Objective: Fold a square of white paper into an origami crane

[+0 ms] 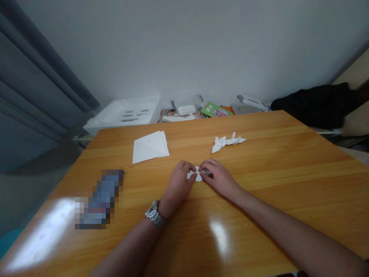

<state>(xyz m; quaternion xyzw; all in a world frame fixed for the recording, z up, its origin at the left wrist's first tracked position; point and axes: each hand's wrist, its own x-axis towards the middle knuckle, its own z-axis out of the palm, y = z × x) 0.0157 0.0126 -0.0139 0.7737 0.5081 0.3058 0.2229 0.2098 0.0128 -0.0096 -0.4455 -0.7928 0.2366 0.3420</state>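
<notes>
L hand [177, 184], R hand [219, 179] half-hide paper [197, 176].

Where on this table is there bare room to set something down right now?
The right side of the table is bare, right of the paper cranes. The near edge between the forearms is bare too. Crowded: the middle, where the left hand and right hand press the small folded paper, and the left, with paper sheets.

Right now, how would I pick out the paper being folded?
On the wooden table, look at its middle, where both hands meet. The small white paper piece lies pinched under their fingers, unlike the two finished paper cranes and flat paper stack lying untouched farther back.
</notes>
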